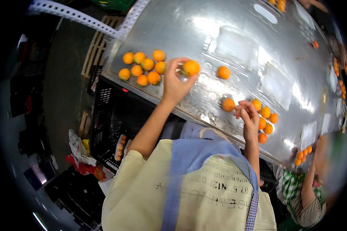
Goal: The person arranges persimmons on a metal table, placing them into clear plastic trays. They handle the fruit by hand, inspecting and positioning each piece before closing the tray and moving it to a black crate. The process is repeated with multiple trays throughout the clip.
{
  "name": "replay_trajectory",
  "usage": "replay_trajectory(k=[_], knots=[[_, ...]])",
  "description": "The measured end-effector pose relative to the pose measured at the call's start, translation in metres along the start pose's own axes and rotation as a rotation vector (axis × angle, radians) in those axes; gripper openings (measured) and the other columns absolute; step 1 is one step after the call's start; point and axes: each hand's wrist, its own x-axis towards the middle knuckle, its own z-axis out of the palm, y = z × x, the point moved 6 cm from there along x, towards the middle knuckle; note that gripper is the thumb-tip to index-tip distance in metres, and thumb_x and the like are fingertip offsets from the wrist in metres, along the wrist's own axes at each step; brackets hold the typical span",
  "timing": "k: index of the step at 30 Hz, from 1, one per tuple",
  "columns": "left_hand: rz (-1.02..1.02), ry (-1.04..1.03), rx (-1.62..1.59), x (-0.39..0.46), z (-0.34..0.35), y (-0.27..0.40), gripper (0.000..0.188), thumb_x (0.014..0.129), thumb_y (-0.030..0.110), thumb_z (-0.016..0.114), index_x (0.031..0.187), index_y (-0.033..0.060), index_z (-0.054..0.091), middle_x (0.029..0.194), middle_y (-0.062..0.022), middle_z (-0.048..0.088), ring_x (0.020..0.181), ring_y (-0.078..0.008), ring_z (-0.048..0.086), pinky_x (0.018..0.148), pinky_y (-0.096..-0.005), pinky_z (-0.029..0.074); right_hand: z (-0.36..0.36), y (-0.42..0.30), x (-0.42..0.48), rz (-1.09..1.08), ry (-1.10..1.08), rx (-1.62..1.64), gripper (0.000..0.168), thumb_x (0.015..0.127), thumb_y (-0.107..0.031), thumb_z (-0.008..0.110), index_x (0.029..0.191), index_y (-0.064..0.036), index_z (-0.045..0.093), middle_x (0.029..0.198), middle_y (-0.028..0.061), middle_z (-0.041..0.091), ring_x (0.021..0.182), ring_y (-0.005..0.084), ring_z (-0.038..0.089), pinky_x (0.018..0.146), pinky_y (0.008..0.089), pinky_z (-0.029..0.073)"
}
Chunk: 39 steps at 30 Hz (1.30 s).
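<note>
Between the thumb and fingers of my left hand is an orange fruit with green leafy calyx, maybe a persimmon, held above the metal table. My right hand hovers with fingers slightly curled and apart, holding nothing. It is between a single orange fruit and a group of several orange fruits. Another single fruit lies farther back. Left of my left hand sits a cluster of several fruits. Clear plastic trays, partly lost in glare, appear to lie on the metal near my hands.
Stacks of clear bags or film lie farther back. A black plastic crate with packed fruit stands below the table edge. A perforated metal post rises at the corner. A co-worker is at right, with more fruit nearby.
</note>
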Motion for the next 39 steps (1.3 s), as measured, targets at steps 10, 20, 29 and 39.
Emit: replay_trajectory(k=[10, 20, 29, 39], knots=[[-0.096, 0.292, 0.67, 0.106, -0.158, -0.092, 0.047, 0.069, 0.02, 0.079, 0.108, 0.0068, 0.058, 0.107, -0.0136, 0.06, 0.097, -0.0318, 0.058, 0.085, -0.0399, 0.047, 0.003, -0.005, -0.002, -0.012, 0.021, -0.014, 0.024, 0.089, -0.013, 0.063, 0.11, -0.002, 0.058, 0.089, 0.0027, 0.062, 0.078, 0.0093, 0.057, 0.068, 0.0227, 0.045], [-0.208, 0.257, 0.877, 0.123, -0.196, -0.146, 0.045, 0.085, 0.036, 0.062, 0.118, 0.0052, 0.059, 0.114, -0.0202, 0.063, 0.108, -0.0372, 0.057, 0.092, -0.0439, 0.044, -0.046, -0.016, -0.01, -0.052, 0.233, -0.08, 0.022, 0.09, -0.013, 0.064, 0.108, -0.002, 0.059, 0.087, 0.0013, 0.062, 0.077, 0.0075, 0.056, 0.068, 0.0218, 0.045], [0.265, 0.328, 0.887, 0.091, -0.12, -0.043, 0.04, 0.079, 0.015, 0.068, 0.117, 0.0097, 0.057, 0.115, -0.0134, 0.056, 0.114, -0.0349, 0.046, 0.1, -0.0425, 0.035, -0.062, -0.014, -0.013, -0.081, 0.332, -0.156, 0.019, 0.09, -0.011, 0.064, 0.107, -0.003, 0.061, 0.088, -0.0012, 0.061, 0.076, 0.0054, 0.056, 0.069, 0.019, 0.045], [0.157, -0.181, 0.397, 0.017, 0.025, -0.029, 0.04, 0.078, 0.008, 0.068, 0.116, 0.0061, 0.055, 0.114, -0.0134, 0.053, 0.1, -0.0283, 0.053, 0.086, -0.0374, 0.045, 0.036, -0.034, 0.001, -0.418, 0.06, -1.086, 0.047, 0.068, -0.011, 0.076, 0.112, -0.008, 0.058, 0.111, 0.0104, 0.057, 0.101, 0.0281, 0.055, 0.08, 0.0377, 0.05]])
